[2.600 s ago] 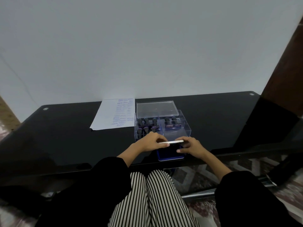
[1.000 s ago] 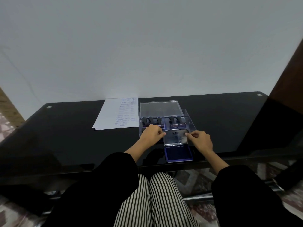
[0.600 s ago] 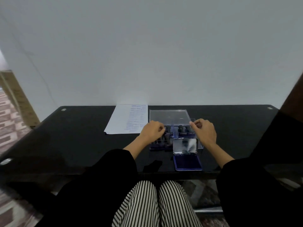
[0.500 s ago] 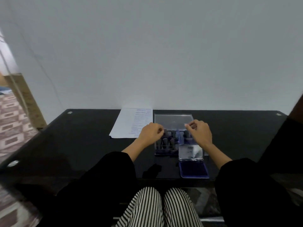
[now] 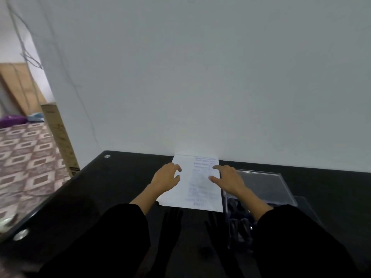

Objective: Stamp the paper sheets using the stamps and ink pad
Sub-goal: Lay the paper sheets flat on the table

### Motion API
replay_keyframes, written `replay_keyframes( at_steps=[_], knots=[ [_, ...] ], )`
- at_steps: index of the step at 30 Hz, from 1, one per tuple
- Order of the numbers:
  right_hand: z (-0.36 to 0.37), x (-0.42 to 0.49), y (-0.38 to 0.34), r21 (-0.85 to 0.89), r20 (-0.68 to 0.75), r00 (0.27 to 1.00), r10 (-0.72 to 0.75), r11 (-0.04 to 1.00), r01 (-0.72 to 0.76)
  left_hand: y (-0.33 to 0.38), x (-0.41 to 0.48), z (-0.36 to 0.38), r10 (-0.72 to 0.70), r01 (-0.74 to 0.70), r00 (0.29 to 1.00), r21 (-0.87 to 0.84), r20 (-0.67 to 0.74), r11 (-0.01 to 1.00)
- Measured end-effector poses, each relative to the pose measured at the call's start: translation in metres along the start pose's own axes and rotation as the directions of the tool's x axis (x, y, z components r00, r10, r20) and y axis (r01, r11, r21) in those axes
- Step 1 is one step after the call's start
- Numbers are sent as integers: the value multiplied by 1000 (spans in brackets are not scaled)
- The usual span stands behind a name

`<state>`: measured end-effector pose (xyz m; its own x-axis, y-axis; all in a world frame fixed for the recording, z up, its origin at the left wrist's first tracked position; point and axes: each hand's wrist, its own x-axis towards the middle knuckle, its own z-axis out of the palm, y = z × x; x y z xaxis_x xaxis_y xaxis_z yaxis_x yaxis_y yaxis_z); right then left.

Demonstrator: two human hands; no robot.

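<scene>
**Both hands at the paper's edges, hard by the wall**

The paper sheets lie on the black bench with their far edge right up against the white wall. The left hand is at the sheets' left edge, its grip loose, fingers half curled and holding nothing. The right hand is at the right edge, its grip wide, with fingers stretched out over the printed lines. Whether either hand presses on the paper, I cannot tell.

Just right of the sheets is a clear lid, and nearer the person stand dark stamps, partly hidden behind the right sleeve.

Left of the sheets the bench runs bare to its rounded corner. Beyond that edge are a patterned floor and a tall cardboard box.
</scene>
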<state>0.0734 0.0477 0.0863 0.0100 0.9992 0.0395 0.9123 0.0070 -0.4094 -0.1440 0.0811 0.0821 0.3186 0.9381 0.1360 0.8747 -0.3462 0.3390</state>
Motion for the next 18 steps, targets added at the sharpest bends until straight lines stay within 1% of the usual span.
replay_keyframes(
  at_steps=[7,10,13,15,18],
  knots=[
    [47,60,11,-73,108,993,54,996,-46,-42,55,40,-60,61,994,-7,87,998],
    [63,75,19,-134,143,983,114,986,-95,-53,71,59,-116,112,980,34,164,993],
    [67,84,22,-227,161,970,181,964,-142,-56,82,72,-202,178,954,123,221,976],
    [67,86,20,-270,139,969,204,949,-162,-53,86,77,-249,215,944,172,216,961],
    [69,88,17,-345,121,965,232,922,-178,-45,90,81,-317,287,932,175,176,942]
  ],
)
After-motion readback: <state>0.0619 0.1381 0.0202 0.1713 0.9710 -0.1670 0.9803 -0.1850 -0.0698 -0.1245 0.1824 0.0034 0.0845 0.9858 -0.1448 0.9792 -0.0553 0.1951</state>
